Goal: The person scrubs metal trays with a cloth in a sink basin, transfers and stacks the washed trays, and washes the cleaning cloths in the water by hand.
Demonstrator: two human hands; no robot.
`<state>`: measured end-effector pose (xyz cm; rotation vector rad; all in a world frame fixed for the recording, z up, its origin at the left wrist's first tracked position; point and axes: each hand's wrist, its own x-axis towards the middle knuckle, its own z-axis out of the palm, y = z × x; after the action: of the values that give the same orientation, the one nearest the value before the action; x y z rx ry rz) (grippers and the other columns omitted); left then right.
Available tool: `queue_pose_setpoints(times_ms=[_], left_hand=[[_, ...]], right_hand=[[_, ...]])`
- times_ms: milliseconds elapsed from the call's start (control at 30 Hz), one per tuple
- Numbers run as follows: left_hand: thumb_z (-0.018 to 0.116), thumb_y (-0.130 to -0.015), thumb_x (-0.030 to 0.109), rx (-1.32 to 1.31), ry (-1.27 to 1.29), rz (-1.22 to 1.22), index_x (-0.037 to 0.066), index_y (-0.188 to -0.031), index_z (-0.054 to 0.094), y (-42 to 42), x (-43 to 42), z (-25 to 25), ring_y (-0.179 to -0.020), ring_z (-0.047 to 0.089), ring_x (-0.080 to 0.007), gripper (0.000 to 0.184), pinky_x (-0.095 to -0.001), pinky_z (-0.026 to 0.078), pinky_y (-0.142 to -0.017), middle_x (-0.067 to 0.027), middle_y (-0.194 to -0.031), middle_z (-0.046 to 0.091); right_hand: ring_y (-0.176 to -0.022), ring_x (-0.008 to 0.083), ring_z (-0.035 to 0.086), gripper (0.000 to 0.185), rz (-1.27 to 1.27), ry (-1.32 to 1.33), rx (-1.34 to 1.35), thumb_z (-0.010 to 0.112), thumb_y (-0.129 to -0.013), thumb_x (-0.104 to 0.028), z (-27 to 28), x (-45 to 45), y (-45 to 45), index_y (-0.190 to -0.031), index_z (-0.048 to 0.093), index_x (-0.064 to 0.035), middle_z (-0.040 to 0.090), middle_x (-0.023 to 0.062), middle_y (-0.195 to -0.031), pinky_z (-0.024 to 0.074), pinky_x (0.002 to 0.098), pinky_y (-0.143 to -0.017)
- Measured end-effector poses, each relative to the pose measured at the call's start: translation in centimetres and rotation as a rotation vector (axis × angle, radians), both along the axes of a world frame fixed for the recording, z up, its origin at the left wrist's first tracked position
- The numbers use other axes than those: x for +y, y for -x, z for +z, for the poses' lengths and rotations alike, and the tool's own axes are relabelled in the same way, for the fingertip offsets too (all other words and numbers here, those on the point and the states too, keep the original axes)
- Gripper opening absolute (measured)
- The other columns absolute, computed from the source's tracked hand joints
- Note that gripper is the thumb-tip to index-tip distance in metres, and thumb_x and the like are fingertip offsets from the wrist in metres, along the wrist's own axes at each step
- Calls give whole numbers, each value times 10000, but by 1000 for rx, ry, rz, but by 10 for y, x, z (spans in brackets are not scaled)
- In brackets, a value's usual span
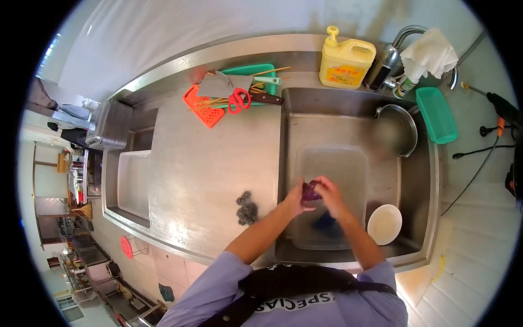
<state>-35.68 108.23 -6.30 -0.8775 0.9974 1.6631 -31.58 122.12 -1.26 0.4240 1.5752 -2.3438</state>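
Note:
Over the sink, both my hands are close together around a dark purple, crumpled item. My left hand holds it from the left, its fingers curled at the item's edge. From the right, my right hand touches it, slightly blurred. Below them lies a clear, shallow plastic tub with a dark blue shape in it. A white bowl rests at the right, and a metal pot stands in the sink's back right corner.
Steel scouring pads lie on the steel counter. Behind are a cleaver, red scissors and orange and green baskets. A yellow jug, a faucet and a green tray line the sink's rim.

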Motion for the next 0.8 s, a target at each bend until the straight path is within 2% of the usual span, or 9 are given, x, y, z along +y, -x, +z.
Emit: queue_pose_setpoints(times_ms=[67,133,200,233,333,533,633,733,800], left_hand=[[422,-910,532,73,-344,-68,124,-1121,509,13,-9,-33,-1031,528,-235,468,-467,460,-859,-70,-1130,547],[411,-938,450,-132,-768,32,86,-1137,520,22,2,-32,-1039,544,-246,429,-412,453,-899,-90,-1133,561],[426,-951,379,-84,-873,107,72,-1145,520,19,7,-18,-1048,546,-234,375,-365,459,-895,-92,-1134,561],[447,-950,349,71,-771,131,77,-1145,514,11,13,18,-1052,541,-216,342,-346,467,-870,-85,-1132,555],[440,-930,109,173,-655,161,73,-1201,492,16,24,2,-1058,538,-203,278,-332,462,-892,-78,-1167,543],[423,-872,-32,284,-213,0,29,-1288,432,15,13,37,-1092,537,-223,421,-349,447,-956,-97,-1223,527],[526,-872,37,163,-73,97,63,-1325,395,4,-5,2,-1153,486,-239,472,-383,393,-1004,-84,-1243,511],[594,-874,128,120,87,55,104,-1340,390,-11,-16,-8,-1174,445,-249,510,-459,348,-1028,-56,-1267,506],[584,-889,183,86,80,18,114,-1342,388,-10,-16,-18,-1194,407,-273,499,-539,310,-1036,-58,-1341,437]], right_hand=[[-756,209,589,145,43,-347,332,556,-833,-97,33,-24,-18,-965,565,-37,605,51,-856,470,297,-709],[-969,305,569,227,-17,-716,444,619,-782,-122,47,-41,-25,-989,549,-60,600,113,-970,404,393,-886],[-1100,335,518,260,-187,-1071,565,639,-768,-146,72,-56,-26,-998,547,-67,591,141,-1058,327,448,-983],[-1240,316,414,287,-213,-1063,554,648,-770,-181,47,-57,-21,-1017,545,-77,555,146,-1180,186,501,-1056],[-1148,338,499,257,-432,-977,596,607,-819,-195,8,-44,9,-1035,550,-67,586,165,-1112,306,463,-1005],[-936,332,618,307,-251,-348,-95,489,-909,-209,-92,19,48,-1177,538,-67,645,144,-969,474,409,-816],[-950,322,618,327,-286,-1010,-263,483,-905,-208,-142,42,37,-1207,536,-95,650,137,-996,468,443,-819],[-960,347,613,339,-9,-1649,98,479,-904,-228,-177,22,-8,-1218,529,-112,630,149,-1071,470,464,-822],[-964,366,608,364,279,-1576,378,482,-894,-207,-190,16,-21,-1243,510,-106,606,149,-1128,478,482,-820]])
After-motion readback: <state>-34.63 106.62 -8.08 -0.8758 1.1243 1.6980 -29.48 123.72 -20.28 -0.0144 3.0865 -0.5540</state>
